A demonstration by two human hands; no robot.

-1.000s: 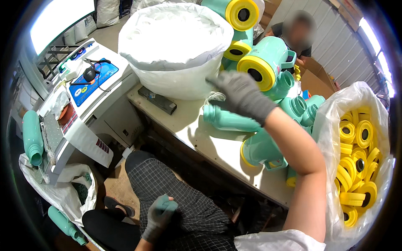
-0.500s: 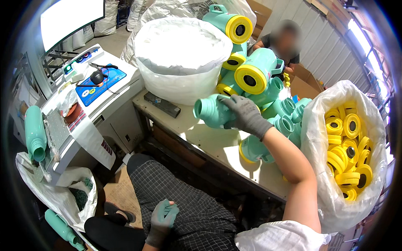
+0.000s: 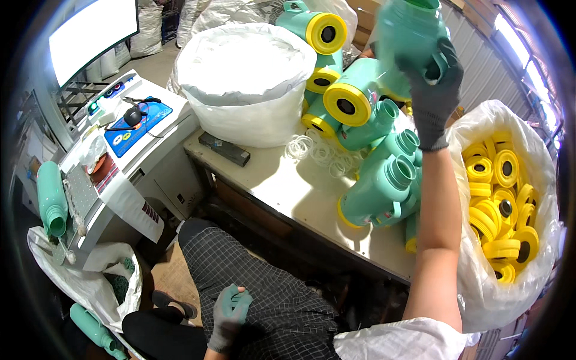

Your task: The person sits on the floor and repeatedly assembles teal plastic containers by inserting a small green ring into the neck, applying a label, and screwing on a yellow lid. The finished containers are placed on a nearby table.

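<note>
Lifted high at the upper right, a green jug (image 3: 405, 36) with a handle and a threaded neck is in my gloved right hand (image 3: 435, 90). The jug is blurred, its open mouth upward. My gloved left hand (image 3: 232, 309) lies on my lap, palm up, fingers loosely curled and holding nothing. Below my right hand, another green jug (image 3: 378, 191) stands tilted on the table (image 3: 288, 195), its neck uncapped. Several more green jugs are heaped behind it, some showing yellow bases (image 3: 347, 104) with black centres. Thin white rings (image 3: 321, 150) lie loose on the table.
A clear bag of yellow round parts (image 3: 504, 180) stands right of my forearm. A large white-lined tub (image 3: 243, 114) is at the back left. A dark bar (image 3: 224, 150) lies before it. Left is a machine desk (image 3: 174, 120) with a screen (image 3: 90, 36). Another person's hand (image 3: 367, 54) shows behind the jugs.
My right hand has raised the green jug from over the table up to the right, turning its mouth upward. White rings now show on the table. My left hand has stayed on my lap.
</note>
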